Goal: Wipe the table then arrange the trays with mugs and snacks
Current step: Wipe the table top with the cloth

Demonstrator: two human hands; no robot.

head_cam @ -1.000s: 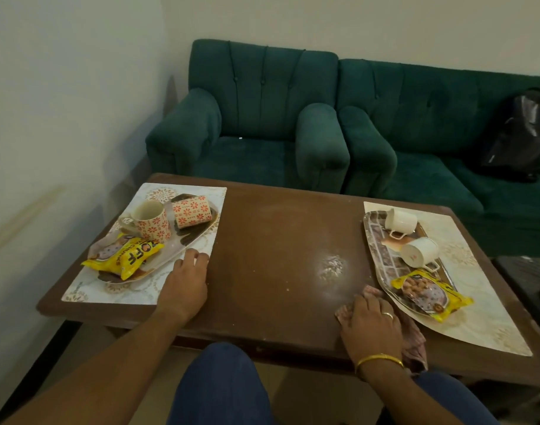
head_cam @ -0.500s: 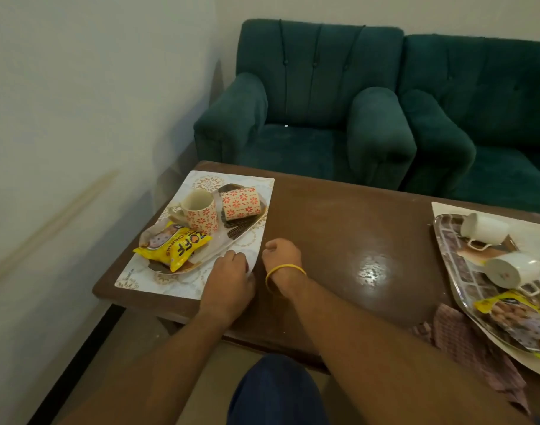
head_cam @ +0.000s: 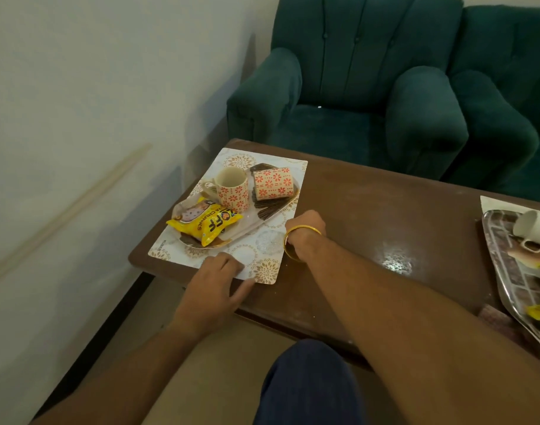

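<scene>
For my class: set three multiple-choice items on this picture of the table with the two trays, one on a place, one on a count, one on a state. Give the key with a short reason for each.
1. Where does the yellow snack packet lie?
A. on the left tray, nearest the person
B. on the green armchair
C. on the floor

2. How many patterned mugs are on the left tray?
A. one
B. two
C. four

3. How does the mug with its mouth showing stand?
A. upright
B. upside down
C. broken in pieces

Key: 1 A, the packet rests on the tray's near end. 2 B, an upright mug and a tipped mug. 3 A, its open mouth faces up.
</scene>
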